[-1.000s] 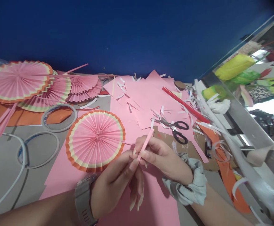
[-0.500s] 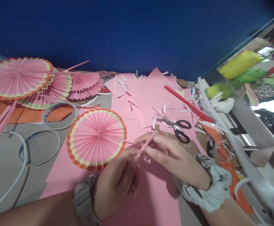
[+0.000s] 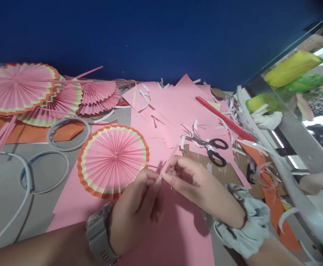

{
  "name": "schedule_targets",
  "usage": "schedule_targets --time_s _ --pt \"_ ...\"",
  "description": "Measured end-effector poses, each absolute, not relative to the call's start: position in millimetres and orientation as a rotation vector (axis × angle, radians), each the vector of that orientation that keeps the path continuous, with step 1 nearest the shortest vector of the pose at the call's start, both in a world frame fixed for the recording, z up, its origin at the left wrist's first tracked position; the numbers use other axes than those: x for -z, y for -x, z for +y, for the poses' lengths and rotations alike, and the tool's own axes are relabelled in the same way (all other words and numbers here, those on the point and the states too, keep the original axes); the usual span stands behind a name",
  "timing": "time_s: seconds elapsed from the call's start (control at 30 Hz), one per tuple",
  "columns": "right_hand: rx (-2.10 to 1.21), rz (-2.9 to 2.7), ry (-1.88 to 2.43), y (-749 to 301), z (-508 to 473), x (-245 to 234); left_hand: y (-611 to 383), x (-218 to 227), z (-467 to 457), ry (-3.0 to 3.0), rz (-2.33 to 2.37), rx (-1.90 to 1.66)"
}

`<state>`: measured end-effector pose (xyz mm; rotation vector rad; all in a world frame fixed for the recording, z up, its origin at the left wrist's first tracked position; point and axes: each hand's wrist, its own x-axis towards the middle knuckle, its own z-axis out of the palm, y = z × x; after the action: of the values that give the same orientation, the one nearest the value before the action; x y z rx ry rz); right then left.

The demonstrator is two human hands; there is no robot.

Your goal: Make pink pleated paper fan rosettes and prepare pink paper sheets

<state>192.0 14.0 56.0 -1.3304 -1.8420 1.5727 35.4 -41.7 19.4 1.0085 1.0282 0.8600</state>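
Between the fingertips of both hands is a narrow pink paper strip, tilted up to the right. My left hand, with a grey watch on the wrist, pinches its lower end. My right hand has thumb and fingers closed on the strip just beside the left fingertips. Left of the hands lies a round pleated paper fan, pink with a cream and orange rim. A thin pink stick runs from the fan toward my hands; its far end is hidden. Large pink paper lies beneath.
Black-handled scissors lie right of centre on brown cardboard and pink sheets. More pleated fans are piled at the back left, near two tape rolls. A red strip and white paper scraps lie at the back right, below a blue wall.
My right hand has shifted slightly and its fingers have curled in closer to the left fingertips. The pink strip stands a little steeper. The fan stays in place.
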Motion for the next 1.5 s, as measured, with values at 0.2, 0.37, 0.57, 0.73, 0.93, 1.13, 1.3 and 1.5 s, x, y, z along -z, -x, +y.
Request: schedule_targets --time_s 0.2,0.37,0.57,0.73,0.93,1.13,1.3,1.5 --pt "-1.708 -1.717 1.267 -190 13 -55 -36 -21 -41 -0.963 1.027 -0.89" --pt "-1.761 -1.594 1.278 -186 8 -54 -36 -20 -43 -0.995 0.999 -0.951" --pt "-1.784 -1.508 1.297 -181 6 -54 -36 -21 -44 -0.974 0.949 -0.937" --pt "-1.747 -1.543 1.235 -184 5 -56 -34 -25 -42 -0.862 0.835 -0.941" --pt "-1.544 -1.648 1.168 -186 2 -54 -32 -27 -44 -0.739 0.732 -0.96" --pt "-1.774 -1.497 1.018 -189 4 -58 -32 -30 -46 -0.652 0.616 -0.881" --pt "-2.009 -1.286 0.746 -189 6 -56 -32 -29 -49 -0.582 0.531 -0.805" --pt "-1.969 -1.396 0.697 -189 9 -53 -32 -28 -48 -0.603 0.485 -0.806"
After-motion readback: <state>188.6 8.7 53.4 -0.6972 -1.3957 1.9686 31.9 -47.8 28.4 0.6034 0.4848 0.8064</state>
